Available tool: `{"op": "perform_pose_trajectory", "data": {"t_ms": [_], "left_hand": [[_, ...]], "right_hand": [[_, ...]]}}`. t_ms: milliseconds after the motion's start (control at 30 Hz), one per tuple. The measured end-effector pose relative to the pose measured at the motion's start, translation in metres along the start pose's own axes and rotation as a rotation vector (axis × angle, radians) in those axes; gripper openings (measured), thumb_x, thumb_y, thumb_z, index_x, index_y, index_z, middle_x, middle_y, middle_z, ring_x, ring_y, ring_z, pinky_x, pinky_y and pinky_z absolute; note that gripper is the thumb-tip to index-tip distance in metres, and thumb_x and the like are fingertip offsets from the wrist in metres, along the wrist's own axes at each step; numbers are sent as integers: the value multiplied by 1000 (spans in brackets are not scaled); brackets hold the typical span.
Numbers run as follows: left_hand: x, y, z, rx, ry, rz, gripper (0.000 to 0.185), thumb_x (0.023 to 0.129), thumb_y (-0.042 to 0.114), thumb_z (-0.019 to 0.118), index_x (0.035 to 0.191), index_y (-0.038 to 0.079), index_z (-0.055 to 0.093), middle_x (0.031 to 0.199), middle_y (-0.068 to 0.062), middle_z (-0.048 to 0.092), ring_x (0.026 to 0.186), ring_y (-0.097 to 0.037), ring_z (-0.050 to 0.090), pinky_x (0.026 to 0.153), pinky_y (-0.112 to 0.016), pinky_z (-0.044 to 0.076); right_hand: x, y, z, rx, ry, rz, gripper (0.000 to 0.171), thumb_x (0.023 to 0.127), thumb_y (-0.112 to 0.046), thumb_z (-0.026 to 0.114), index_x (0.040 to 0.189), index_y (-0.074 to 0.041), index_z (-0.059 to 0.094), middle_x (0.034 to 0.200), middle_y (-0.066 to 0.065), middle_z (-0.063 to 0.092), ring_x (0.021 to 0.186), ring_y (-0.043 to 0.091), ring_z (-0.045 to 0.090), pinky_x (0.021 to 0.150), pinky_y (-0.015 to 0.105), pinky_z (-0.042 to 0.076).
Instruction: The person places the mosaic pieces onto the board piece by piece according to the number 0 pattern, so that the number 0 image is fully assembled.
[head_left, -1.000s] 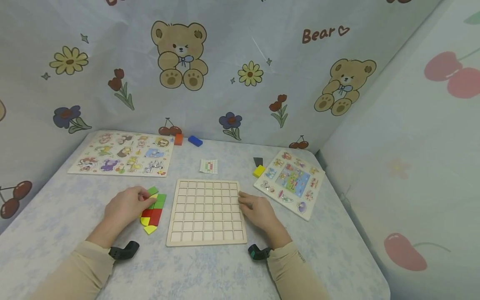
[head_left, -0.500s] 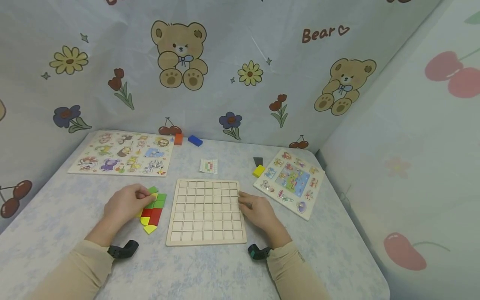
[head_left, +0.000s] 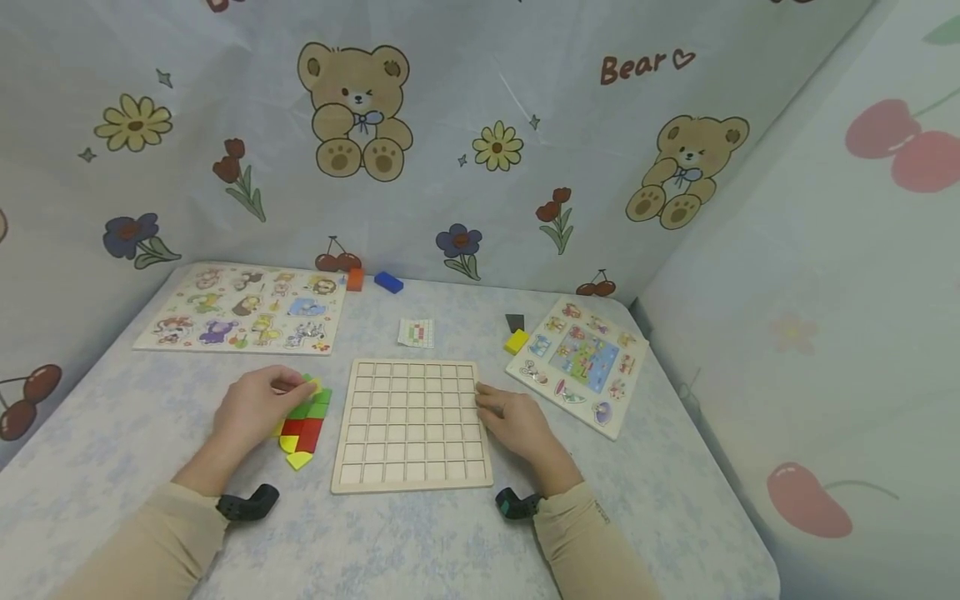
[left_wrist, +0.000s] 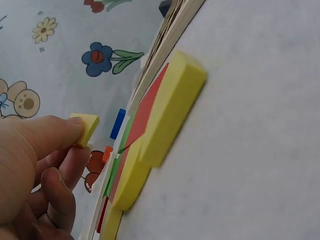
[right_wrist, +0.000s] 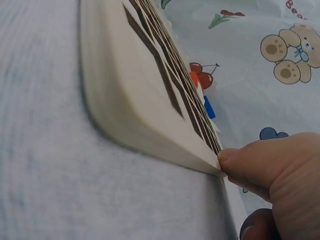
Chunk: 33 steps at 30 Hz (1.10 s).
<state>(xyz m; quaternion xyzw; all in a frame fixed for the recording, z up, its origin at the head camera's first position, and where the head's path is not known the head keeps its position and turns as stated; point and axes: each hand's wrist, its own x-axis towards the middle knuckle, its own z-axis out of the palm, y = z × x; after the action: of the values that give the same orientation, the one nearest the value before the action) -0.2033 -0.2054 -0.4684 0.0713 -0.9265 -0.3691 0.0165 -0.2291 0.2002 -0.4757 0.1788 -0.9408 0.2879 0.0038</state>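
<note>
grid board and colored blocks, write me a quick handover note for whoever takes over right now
Left hand: pinches a small yellow block, lifted off the pile of colored blocks lying just left of the grid board.
Right hand: fingertips rest against the board's right edge, steadying it; it holds nothing.
Done: nothing placed; every cell visible in the head view is empty.
Left: set the yellow block into a cell, then the green, red and yellow ones from the pile. A small pattern card lies behind the board, probably the layout to copy.
</note>
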Motion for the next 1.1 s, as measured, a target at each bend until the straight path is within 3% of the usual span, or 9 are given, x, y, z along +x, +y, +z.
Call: {"op": "perform_pose_trajectory", "data": {"t_ms": [67,233,500,633,800,1100], "left_hand": [[1,2,3,-27,17,41,47,93,55,71,111,12,73,107,-11,72,96,-27,62,71,-31,47],[4,14,9,-82,-17,103,35,95,44,73,109,13,75,103,-8,73,89,-23,62,71,-32,49],[22,45,26,11,-158,132,33,94,43,73,114,16,75,104,-5,74,87,-17,66,69,-32,50],[35,63,37,22,-196,144,29,95,40,72,112,17,76,103,-3,73,87,-19,65,72,-33,50],[46,80,50,36,-221,163,26,96,37,71,111,16,76,102,-2,74,85,-17,66,72,-35,51],[52,92,65,111,-229,170,18,94,37,72,105,22,74,99,0,71,85,-18,64,70,-37,47]], "right_hand": [[0,0,-1,0,-2,0,32,101,-23,67,130,-12,72,147,-2,60,138,24,55,112,47,44],[2,-1,-3,12,-3,8,32,100,-23,67,130,-12,71,147,-3,59,138,24,55,112,47,44],[0,1,0,24,-15,20,33,101,-24,67,131,-12,71,148,-3,59,139,23,54,112,46,44],[0,3,0,23,-7,2,33,101,-23,67,131,-12,71,147,-2,59,138,24,55,112,47,44],[0,3,-1,16,-1,-2,32,101,-23,67,131,-13,71,147,-2,59,137,24,56,112,47,44],[-1,2,-1,11,-2,-17,31,100,-22,68,129,-11,72,147,-1,59,137,25,56,112,46,45]]}}
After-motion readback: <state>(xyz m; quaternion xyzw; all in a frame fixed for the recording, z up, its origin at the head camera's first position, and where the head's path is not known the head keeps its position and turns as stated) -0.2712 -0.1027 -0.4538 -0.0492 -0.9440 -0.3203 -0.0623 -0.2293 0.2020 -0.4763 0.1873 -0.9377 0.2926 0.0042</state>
